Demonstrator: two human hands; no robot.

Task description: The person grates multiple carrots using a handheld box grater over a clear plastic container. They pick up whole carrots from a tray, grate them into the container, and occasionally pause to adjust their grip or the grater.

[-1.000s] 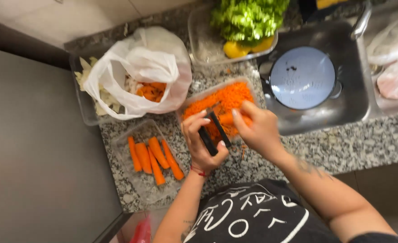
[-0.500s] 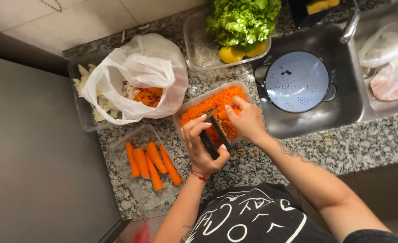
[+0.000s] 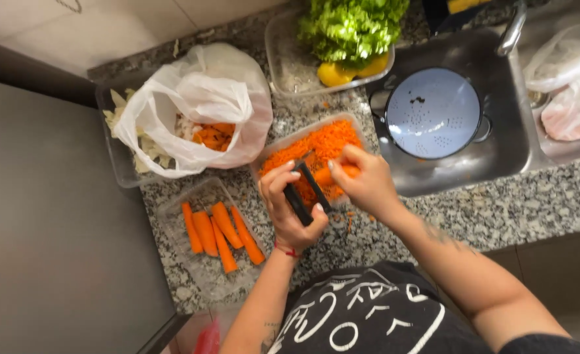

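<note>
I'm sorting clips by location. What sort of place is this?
Most likely a home kitchen: a speckled granite counter, a steel sink holding a colander, and a tray of grated carrot.

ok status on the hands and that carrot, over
Left hand grips black handheld grater. Right hand presses orange carrot piece on it, over clear plastic tub of grated carrot. Nothing blocking.

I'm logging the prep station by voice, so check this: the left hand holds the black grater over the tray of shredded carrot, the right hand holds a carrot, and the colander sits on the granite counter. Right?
Not quite. In the head view the colander sits in the sink, not on the counter. The rest holds: left hand on the black grater, right hand with the carrot, over the tray of shredded carrot.
</note>
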